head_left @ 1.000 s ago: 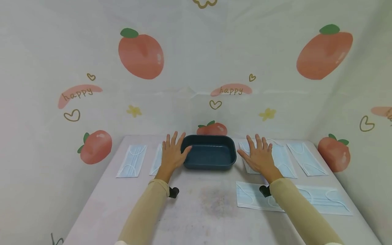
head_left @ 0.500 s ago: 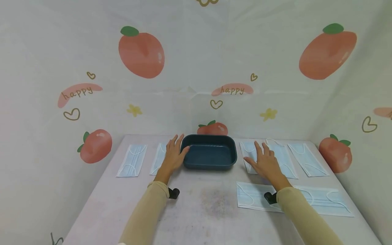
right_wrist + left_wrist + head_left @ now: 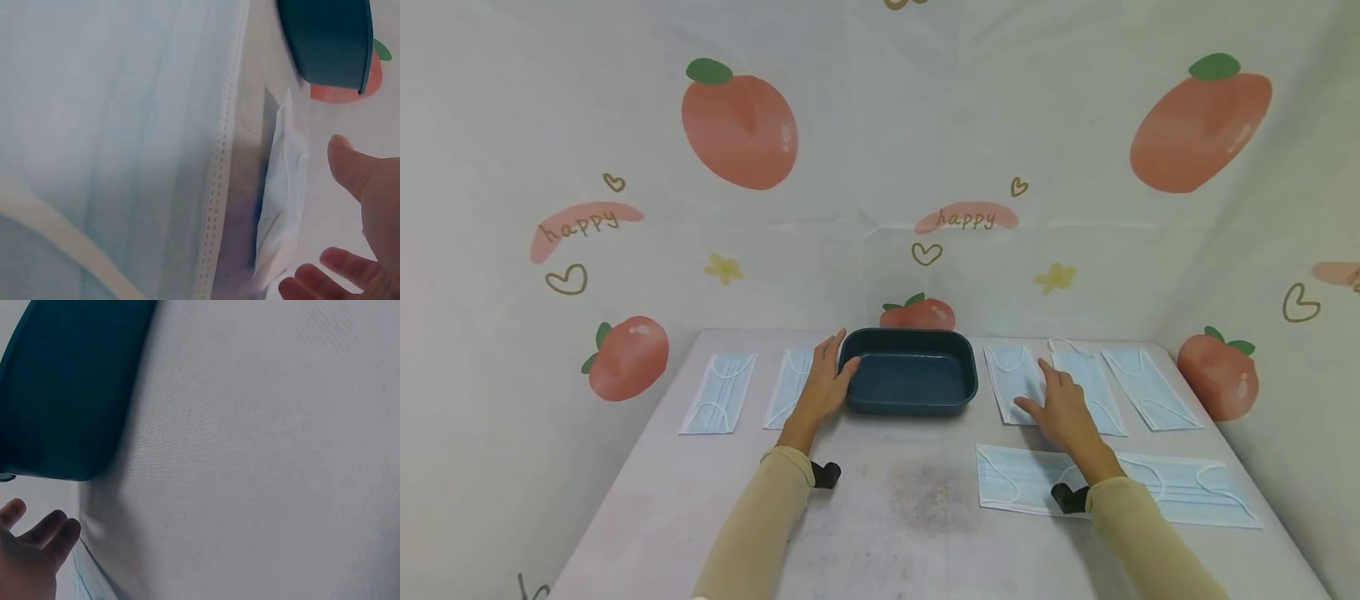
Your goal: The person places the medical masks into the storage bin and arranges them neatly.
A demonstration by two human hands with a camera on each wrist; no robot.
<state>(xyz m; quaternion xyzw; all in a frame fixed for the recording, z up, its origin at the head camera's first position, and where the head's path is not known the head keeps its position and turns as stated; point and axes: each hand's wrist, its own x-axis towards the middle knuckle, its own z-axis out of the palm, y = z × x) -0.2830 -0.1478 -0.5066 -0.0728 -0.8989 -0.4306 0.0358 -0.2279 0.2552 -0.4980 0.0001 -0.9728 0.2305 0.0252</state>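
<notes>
Beside the left end of a dark teal rectangular tub point(image 3: 912, 409), my left hand point(image 3: 826, 387) has its fingers extended, thumb overlapping the rim in the head view. The left wrist view shows the tub's side wall point(image 3: 69, 394) with the fingertips just past its corner. My right hand point(image 3: 1063, 408) hovers over the pale blue face masks on the right, fingers loosely bent and thumb spread, holding nothing. Nearest to it are a mask point(image 3: 1009, 375) by the tub and another mask point(image 3: 1084, 379) partly behind the fingers. A mask point(image 3: 112, 125) fills much of the right wrist view.
Two masks lie left of the tub, an outer mask point(image 3: 718, 392) and an inner mask point(image 3: 788, 385) partly behind the left hand. A third mask point(image 3: 1150, 392) lies at the far right. A front row of masks point(image 3: 1195, 492) passes under the right forearm. A fruit-print cloth point(image 3: 850, 275) hangs behind.
My right hand has moved right and nearer to me, away from the tub, its fingers now less spread. The left hand's fingers have drawn together beside the tub's end.
</notes>
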